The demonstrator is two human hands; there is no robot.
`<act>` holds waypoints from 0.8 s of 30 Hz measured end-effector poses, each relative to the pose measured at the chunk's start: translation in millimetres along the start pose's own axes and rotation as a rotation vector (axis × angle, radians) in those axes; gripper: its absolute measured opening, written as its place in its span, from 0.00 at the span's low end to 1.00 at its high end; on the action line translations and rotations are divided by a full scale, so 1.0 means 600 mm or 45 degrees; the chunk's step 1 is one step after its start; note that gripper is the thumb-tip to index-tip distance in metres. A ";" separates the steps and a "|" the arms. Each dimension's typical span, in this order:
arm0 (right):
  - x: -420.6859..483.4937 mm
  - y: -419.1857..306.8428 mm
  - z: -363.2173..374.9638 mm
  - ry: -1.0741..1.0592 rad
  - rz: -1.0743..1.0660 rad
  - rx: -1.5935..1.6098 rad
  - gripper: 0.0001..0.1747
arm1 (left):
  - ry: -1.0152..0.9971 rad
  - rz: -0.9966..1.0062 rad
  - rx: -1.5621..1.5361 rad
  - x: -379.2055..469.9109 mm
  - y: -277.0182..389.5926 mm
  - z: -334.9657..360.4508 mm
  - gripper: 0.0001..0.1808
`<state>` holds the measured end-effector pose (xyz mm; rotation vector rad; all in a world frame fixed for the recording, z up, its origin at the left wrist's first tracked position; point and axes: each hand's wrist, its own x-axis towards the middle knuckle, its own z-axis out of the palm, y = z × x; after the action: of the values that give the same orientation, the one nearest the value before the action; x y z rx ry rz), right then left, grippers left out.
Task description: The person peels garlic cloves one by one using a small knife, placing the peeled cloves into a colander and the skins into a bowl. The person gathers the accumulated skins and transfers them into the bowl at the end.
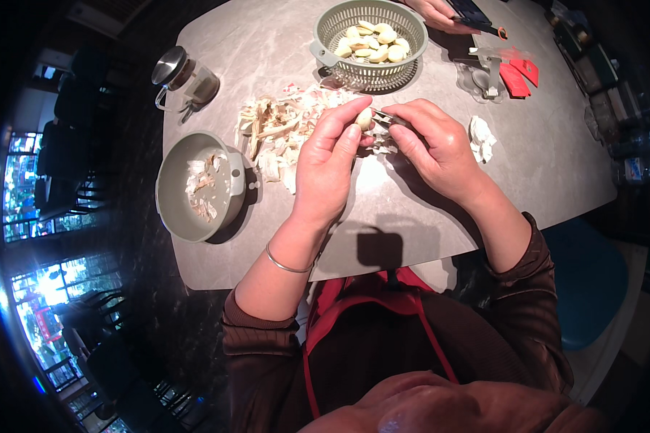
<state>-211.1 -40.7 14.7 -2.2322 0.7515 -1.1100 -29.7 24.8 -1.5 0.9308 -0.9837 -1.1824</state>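
A pale garlic clove is pinched between the thumb and fingers of my left hand. My right hand grips a small metal tool, perhaps tweezers or a small knife, with its tip close to the clove. Dry garlic skins lie in a loose heap beside and beyond my left hand. Past both hands, a grey-green colander holds several peeled cloves. To the left, a matching bowl has scraps of skin in it.
A glass jug with a metal lid stands at the far left of the grey table. Crumpled tissue, clear plastic packaging and red cards lie right. Another person's hand holds a phone beyond the colander.
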 end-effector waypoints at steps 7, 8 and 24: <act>0.000 0.000 -0.002 -0.058 0.018 -0.020 0.12 | -0.022 0.113 0.197 -0.001 0.003 -0.002 0.18; 0.000 0.000 -0.003 -0.062 0.013 -0.020 0.12 | -0.034 0.132 0.245 0.001 0.004 -0.004 0.18; 0.001 0.001 -0.003 -0.114 -0.052 0.040 0.13 | 0.011 0.039 0.099 0.000 0.006 -0.011 0.13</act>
<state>-212.4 -41.8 15.4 -2.2635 0.6497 -1.0258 -22.2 25.6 0.0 0.9781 -1.0398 -1.1205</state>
